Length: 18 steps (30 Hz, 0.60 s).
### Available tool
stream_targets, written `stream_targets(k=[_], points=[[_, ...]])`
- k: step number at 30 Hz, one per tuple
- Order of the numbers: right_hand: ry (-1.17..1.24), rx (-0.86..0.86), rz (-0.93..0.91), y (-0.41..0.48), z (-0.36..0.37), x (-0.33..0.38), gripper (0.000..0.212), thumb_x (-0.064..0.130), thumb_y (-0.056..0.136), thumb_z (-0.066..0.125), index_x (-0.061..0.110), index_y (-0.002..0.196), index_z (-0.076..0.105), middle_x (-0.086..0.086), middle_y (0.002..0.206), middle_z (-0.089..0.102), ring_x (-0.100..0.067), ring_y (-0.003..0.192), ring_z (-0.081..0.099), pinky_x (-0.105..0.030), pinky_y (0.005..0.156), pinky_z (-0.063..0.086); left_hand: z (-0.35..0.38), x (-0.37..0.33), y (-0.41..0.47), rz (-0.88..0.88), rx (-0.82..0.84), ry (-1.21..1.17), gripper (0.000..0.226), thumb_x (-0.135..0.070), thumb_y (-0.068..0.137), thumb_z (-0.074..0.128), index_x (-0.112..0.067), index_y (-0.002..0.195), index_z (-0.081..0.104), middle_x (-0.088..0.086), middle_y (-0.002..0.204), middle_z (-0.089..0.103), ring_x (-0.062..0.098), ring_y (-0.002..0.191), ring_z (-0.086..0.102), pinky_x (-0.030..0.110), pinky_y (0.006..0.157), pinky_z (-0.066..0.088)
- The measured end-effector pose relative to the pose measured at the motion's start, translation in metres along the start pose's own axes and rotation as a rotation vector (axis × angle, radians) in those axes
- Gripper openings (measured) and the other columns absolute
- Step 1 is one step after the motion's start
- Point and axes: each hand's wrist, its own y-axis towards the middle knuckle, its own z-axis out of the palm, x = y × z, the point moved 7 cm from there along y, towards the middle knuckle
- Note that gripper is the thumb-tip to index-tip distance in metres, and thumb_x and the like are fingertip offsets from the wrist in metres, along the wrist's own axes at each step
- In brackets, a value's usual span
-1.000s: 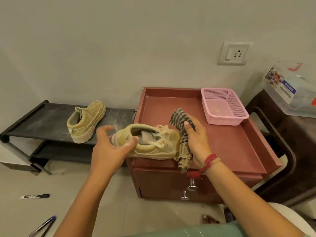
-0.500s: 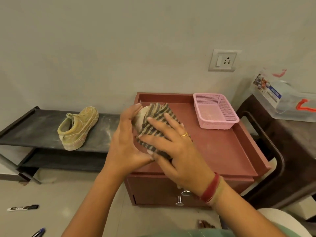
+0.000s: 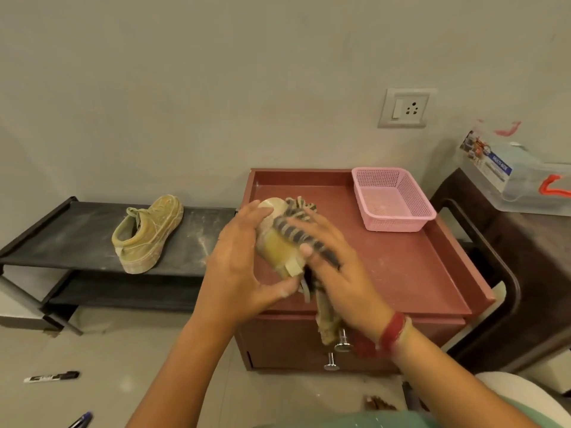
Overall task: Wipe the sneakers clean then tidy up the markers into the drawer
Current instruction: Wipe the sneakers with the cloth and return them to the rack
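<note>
My left hand (image 3: 239, 267) grips a dusty tan sneaker (image 3: 275, 242) above the front left of the red cabinet top (image 3: 401, 273), toe pointing away. My right hand (image 3: 336, 267) presses a striped grey cloth (image 3: 296, 233) against the sneaker's upper; the cloth's tail hangs down past the cabinet front. The second tan sneaker (image 3: 146, 233) sits on the black shoe rack (image 3: 61, 236) to the left. A black marker (image 3: 51, 377) and a blue pen (image 3: 82, 420) lie on the floor at lower left. The cabinet's drawer knobs (image 3: 341, 342) show below the cloth.
An empty pink mesh basket (image 3: 392, 199) stands at the back right of the cabinet top. A dark side table (image 3: 506, 273) with a clear plastic box (image 3: 519, 177) is at the right. A wall socket (image 3: 404, 108) is above the cabinet.
I lifted the sneaker off the cabinet edge and turned it toe-away. My right hand brought the cloth over it and has slid down along the upper.
</note>
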Motion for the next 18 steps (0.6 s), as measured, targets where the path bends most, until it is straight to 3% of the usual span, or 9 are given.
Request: stream_targets(k=[3,5,8,10,13,18], points=[[0.153,-0.052,0.124,0.005,-0.001,-0.013,0.035,0.041,0.089,0.048,0.033,0.122,0.057,0.007,0.131,0.056,-0.007,0.127,0.046,-0.045,0.110,0.034,0.003,0.009,0.001,-0.046,0.031,0.157,0.078,-0.051,0.069,0.064,-0.018,0.135,0.040,0.015,0.138,0.041,0.029,0.125,0.042,0.037,0.098,0.042],[0.070,-0.024,0.092,-0.003,0.008,-0.009,0.041,0.044,0.090,0.047,0.033,0.128,0.055,0.009,0.141,0.048,-0.009,0.137,0.034,-0.047,0.114,0.026,0.001,0.013,-0.001,-0.035,0.018,0.180,0.077,-0.053,0.071,0.062,-0.017,0.136,0.041,0.019,0.139,0.042,0.031,0.126,0.042,0.036,0.099,0.040],[-0.172,0.093,-0.115,-0.014,0.024,0.011,0.038,0.046,0.093,0.043,0.040,0.130,0.049,0.016,0.148,0.035,-0.010,0.143,0.018,-0.046,0.116,0.016,-0.002,0.014,-0.004,0.009,-0.005,0.169,0.076,-0.060,0.075,0.057,-0.018,0.137,0.040,0.022,0.137,0.046,0.030,0.125,0.044,0.035,0.100,0.037],[-0.155,0.062,-0.121,-0.006,0.019,0.008,0.035,0.045,0.093,0.044,0.039,0.126,0.053,0.016,0.144,0.041,-0.010,0.141,0.026,-0.044,0.115,0.021,-0.005,0.011,-0.005,0.043,-0.032,0.193,0.077,-0.058,0.072,0.063,-0.017,0.135,0.044,0.021,0.133,0.049,0.029,0.121,0.048,0.035,0.098,0.043],[0.040,-0.107,0.041,0.004,0.000,-0.006,0.031,0.041,0.090,0.047,0.038,0.118,0.058,0.012,0.130,0.056,-0.006,0.127,0.045,-0.047,0.108,0.035,-0.006,0.008,-0.004,0.056,-0.064,0.227,0.079,-0.061,0.070,0.066,-0.016,0.132,0.046,0.022,0.129,0.053,0.032,0.116,0.053,0.036,0.093,0.046],[-0.132,0.061,-0.058,-0.011,0.023,0.003,0.036,0.050,0.091,0.044,0.045,0.126,0.052,0.015,0.147,0.035,-0.013,0.141,0.024,-0.047,0.114,0.024,-0.008,0.007,-0.005,0.057,-0.095,0.204,0.083,-0.058,0.071,0.066,-0.003,0.131,0.048,0.021,0.128,0.056,0.031,0.118,0.055,0.033,0.101,0.041]])
